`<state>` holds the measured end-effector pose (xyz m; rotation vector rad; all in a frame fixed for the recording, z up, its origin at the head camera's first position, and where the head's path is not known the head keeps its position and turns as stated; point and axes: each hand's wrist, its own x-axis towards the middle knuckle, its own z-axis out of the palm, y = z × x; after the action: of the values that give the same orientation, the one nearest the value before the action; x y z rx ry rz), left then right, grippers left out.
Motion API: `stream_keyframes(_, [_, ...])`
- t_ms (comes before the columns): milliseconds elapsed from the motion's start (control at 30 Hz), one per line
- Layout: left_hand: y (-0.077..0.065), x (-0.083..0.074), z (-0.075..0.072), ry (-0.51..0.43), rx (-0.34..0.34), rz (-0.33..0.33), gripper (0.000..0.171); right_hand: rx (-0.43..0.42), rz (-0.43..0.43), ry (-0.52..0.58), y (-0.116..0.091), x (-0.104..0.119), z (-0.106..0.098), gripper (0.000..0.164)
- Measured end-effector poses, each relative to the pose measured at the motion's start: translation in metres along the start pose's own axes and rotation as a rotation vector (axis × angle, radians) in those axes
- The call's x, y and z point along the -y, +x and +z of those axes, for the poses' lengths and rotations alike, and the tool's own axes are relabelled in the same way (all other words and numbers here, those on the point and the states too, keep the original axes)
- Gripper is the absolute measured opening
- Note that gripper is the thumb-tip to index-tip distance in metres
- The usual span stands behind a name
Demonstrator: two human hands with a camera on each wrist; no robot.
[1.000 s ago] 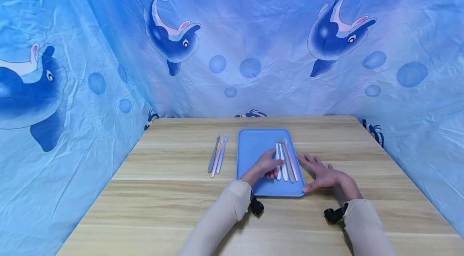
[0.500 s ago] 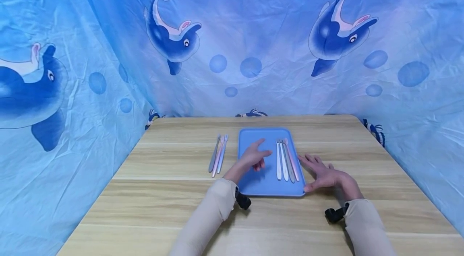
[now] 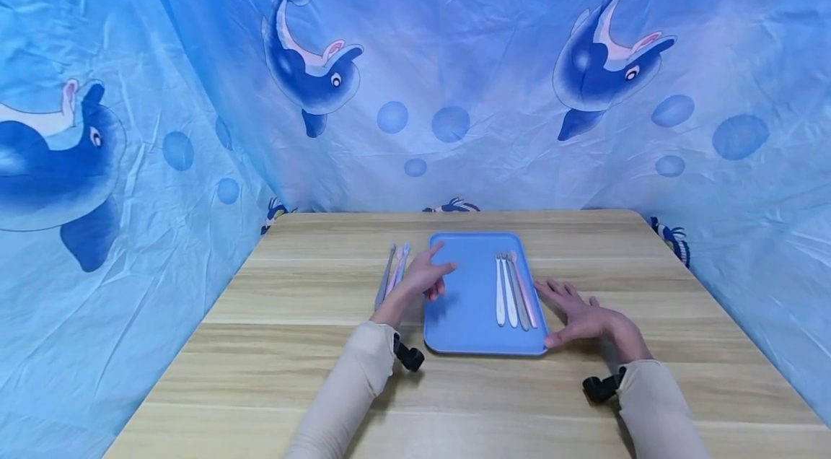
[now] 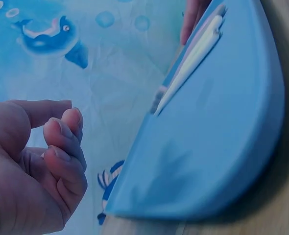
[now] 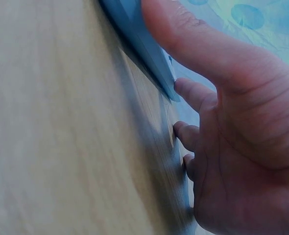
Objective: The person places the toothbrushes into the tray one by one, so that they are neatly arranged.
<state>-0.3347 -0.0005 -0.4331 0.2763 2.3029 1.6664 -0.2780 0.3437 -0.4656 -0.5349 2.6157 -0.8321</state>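
A blue tray (image 3: 464, 325) lies on the table with two white forks (image 3: 500, 300), a grey utensil (image 3: 522, 315) and a pink spoon (image 3: 527, 300) side by side along its right part. My left hand (image 3: 420, 277) hovers over the tray's left edge, holding nothing. Its index finger and thumb point out while the other fingers curl loosely, as the left wrist view shows. My right hand (image 3: 581, 318) rests spread at the tray's right side, thumb at the near corner and index fingertip at the edge. Left of the tray lie slim grey (image 3: 384, 282), pink (image 3: 393, 277) and light blue (image 3: 404, 257) utensils, partly hidden by the left hand.
The wooden table (image 3: 273, 365) extends on all sides of the tray. A blue curtain (image 3: 402, 47) printed with dolphins hangs behind the table and at both sides. A black wrist camera (image 3: 409, 356) sits at the left cuff, another black camera (image 3: 600, 388) at the right.
My left hand has let go of a white fork in the tray and moved left, across the tray to its left edge. The right hand stays at the tray's right side.
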Motion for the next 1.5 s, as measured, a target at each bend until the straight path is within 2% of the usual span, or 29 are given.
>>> stream_keyframes(500, [-0.008,0.02,-0.053,-0.02,-0.09,-0.008,0.077,-0.004,0.0,0.002,-0.001,0.003,-0.003,0.119])
stream_keyframes(833, [-0.014,0.031,-0.075,-0.072,-0.124,-0.053,0.08,-0.004,-0.012,0.002,-0.002,0.003,-0.001,0.119])
stream_keyframes(1200, [-0.017,0.052,-0.099,-0.047,-0.137,-0.087,0.079,-0.002,-0.01,-0.004,-0.002,0.002,-0.001,0.119])
stream_keyframes(1500, [-0.018,0.062,-0.107,-0.021,-0.134,-0.116,0.082,-0.01,-0.009,0.0,-0.003,0.003,-0.002,0.119])
